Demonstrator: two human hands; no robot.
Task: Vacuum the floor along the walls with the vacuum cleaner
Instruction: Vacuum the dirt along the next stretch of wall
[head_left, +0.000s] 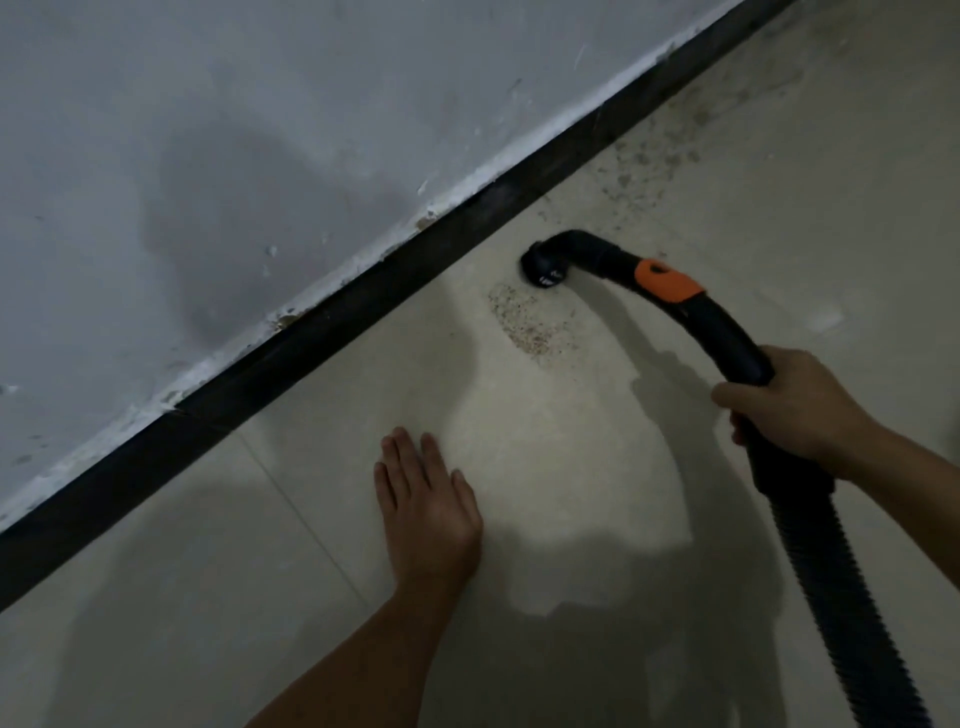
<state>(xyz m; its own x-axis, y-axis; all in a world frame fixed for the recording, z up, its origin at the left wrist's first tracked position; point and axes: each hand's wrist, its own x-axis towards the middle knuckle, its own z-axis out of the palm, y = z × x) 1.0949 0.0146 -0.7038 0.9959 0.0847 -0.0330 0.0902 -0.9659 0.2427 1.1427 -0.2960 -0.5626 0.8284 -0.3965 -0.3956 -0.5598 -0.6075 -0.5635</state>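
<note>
Curved black plastic vacuum wand (727, 332): smooth, dull sheen; orange plastic collar (667, 280); black ribbed hose (852, 597). Pale beige floor tiles (571, 467) smooth, gritty in patches. Grey plastered wall (208, 156) matt, rough-edged.

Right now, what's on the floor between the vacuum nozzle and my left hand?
Head view: a patch of brown grit beside the nozzle, then bare tile up to the left hand.
</note>
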